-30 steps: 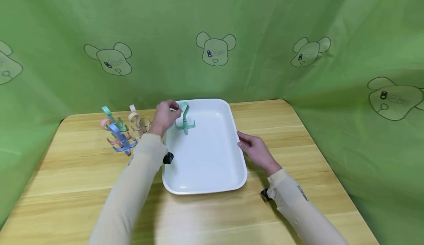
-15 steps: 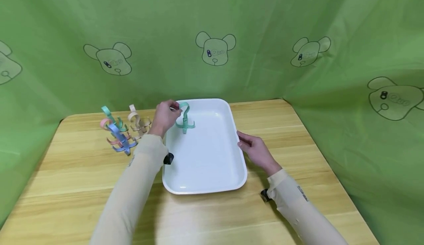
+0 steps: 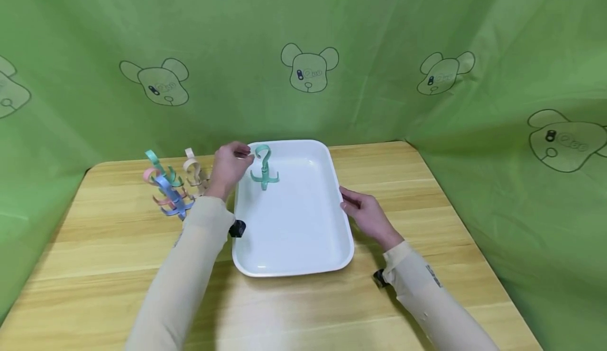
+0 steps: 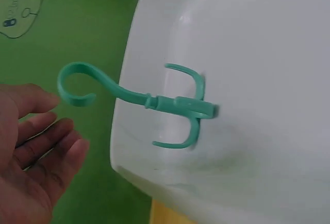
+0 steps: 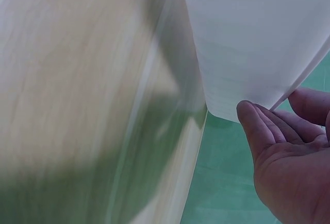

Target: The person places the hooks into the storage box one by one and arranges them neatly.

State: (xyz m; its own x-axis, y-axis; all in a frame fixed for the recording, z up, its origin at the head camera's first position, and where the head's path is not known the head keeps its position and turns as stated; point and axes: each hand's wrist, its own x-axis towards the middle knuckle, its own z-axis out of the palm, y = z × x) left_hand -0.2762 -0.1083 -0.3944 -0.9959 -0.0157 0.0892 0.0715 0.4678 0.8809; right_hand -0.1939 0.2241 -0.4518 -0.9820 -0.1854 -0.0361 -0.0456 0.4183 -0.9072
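Observation:
A green plastic hook [image 3: 263,171] with a curled top and splayed prongs stands upright in the far left part of a white tray [image 3: 294,235]. My left hand [image 3: 229,166] hovers just left of its curl with relaxed fingers and nothing in it. In the left wrist view the left hand [image 4: 36,152] is clear of the green hook [image 4: 154,100], whose prongs rest on the white tray [image 4: 268,38]. My right hand [image 3: 367,214] rests against the tray's right rim. The right wrist view shows the right hand's fingers [image 5: 258,126] straight against the tray's edge [image 5: 247,38].
Several pastel hooks in blue, pink, green and beige [image 3: 170,185] lie in a pile on the wooden table [image 3: 118,266], left of the tray. A green cloth with bear prints [image 3: 308,71] closes off the back and sides.
My left hand has let go of the green hook and drawn back a little to the left. The hook now stands free in the tray. The right hand has not moved.

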